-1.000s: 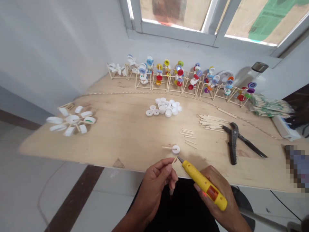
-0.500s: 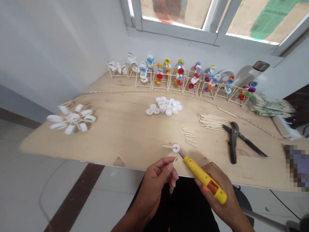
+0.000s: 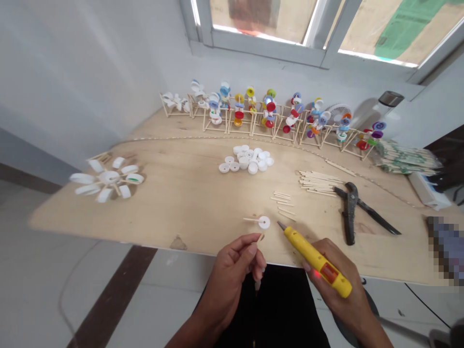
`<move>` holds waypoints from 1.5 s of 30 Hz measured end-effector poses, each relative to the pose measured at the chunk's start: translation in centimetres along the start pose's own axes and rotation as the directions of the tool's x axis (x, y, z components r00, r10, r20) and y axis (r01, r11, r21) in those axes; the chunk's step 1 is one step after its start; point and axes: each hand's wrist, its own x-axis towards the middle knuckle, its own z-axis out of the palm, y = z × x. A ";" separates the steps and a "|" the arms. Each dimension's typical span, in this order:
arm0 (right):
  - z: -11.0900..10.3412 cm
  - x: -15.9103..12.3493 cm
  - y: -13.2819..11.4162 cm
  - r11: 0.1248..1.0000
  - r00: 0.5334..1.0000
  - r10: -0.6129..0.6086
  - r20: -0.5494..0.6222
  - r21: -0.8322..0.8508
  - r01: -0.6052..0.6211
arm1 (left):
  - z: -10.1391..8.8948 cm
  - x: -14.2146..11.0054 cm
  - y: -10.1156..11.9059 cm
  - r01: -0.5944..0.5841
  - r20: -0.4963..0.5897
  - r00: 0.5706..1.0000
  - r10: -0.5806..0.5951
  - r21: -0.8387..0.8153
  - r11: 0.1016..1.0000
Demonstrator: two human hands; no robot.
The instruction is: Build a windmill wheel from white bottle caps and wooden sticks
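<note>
In the head view, my left hand is closed at the table's front edge. Its thumb and fingertips pinch a short wooden stick. My right hand grips a yellow hot glue gun, its grey nozzle pointing up and left, above the tabletop. Just beyond my left fingertips lies a white bottle cap with a hole in its middle. A thin stick reaches from that cap to the left. The nozzle is to the right of the cap, apart from it.
Short cut sticks, longer sticks and black-handled pliers lie at right. White caps are heaped mid-table. A white cap wheel lies left. Stick frames with coloured cap wheels line the back, behind a cord.
My right hand has drawn the glue gun back to the right, so its nozzle has left the cap. My left hand has barely shifted, still pinching the stick.
</note>
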 end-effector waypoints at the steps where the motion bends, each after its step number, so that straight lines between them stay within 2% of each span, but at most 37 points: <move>1: -0.6 0.0 -0.2 1.000 0.999 -0.002 -0.041 -0.031 0.001 | 0.0 0.0 0.0 0.006 0.002 1.000 -0.006 -0.007 1.000; 3: -2.1 -0.2 -0.7 0.992 0.984 -0.006 -0.178 -0.121 -0.016 | -0.1 0.0 -0.1 0.022 0.004 1.000 -0.022 -0.023 0.999; 6: -4.4 -0.5 -0.5 0.966 0.925 -0.056 -0.376 -0.256 -0.045 | -0.1 -0.1 -0.1 0.038 0.005 0.999 -0.038 -0.046 0.998; 9: -5.7 -1.0 1.3 0.920 0.884 -0.158 -0.440 -0.391 -0.030 | -0.2 -0.3 -0.2 0.052 -0.002 0.999 -0.053 -0.057 0.997; 12: -5.9 -1.7 4.5 0.846 0.870 -0.211 -0.446 -0.529 -0.066 | -0.5 -0.3 -0.4 0.064 -0.008 0.998 -0.064 -0.052 0.997; 16: -6.5 -2.7 9.6 0.710 0.897 -0.133 -0.421 -0.673 -0.210 | -0.4 -0.3 -0.6 0.078 -0.015 0.997 -0.079 -0.054 0.996; 20: -7.6 -3.3 13.5 0.587 0.915 -0.116 -0.386 -0.770 -0.250 | 0.2 -0.4 -0.7 0.088 -0.004 0.996 -0.089 -0.055 0.995; 24: -8.0 -2.9 15.0 0.473 0.935 -0.097 -0.341 -0.842 -0.258 | 0.6 -0.5 -0.8 0.092 0.022 0.996 -0.091 -0.066 0.994; 30: -7.7 -1.6 14.6 0.356 0.950 -0.015 -0.310 -0.890 -0.285 | 0.8 -0.7 -1.1 0.096 0.033 0.995 -0.094 -0.070 0.993; 36: -8.3 -2.1 14.3 0.420 0.954 0.066 -0.293 -0.859 -0.293 | 0.6 -0.2 -1.6 0.100 0.059 0.994 -0.095 -0.100 0.990; 39: -8.5 -2.9 12.6 0.482 0.941 0.057 -0.333 -0.817 -0.318 | 0.5 0.1 -1.8 0.088 0.077 0.994 -0.078 -0.138 0.986; 41: -7.6 -3.1 10.4 0.602 0.918 0.020 -0.396 -0.729 -0.327 | 0.6 0.3 -1.9 0.069 0.086 0.995 -0.055 -0.167 0.984; 42: -6.8 -3.1 9.0 0.697 0.910 0.008 -0.415 -0.650 -0.303 | 0.7 0.3 -1.9 0.056 0.088 0.995 -0.041 -0.182 0.982; 44: -4.3 -2.7 5.8 0.894 0.916 0.044 -0.400 -0.394 -0.215 | 1.0 0.3 -2.0 0.034 0.084 0.996 -0.017 -0.212 0.977; 45: -2.9 -2.4 4.1 0.954 0.931 0.099 -0.351 -0.234 -0.189 | 1.1 0.3 -2.0 0.026 0.081 0.997 -0.008 -0.224 0.974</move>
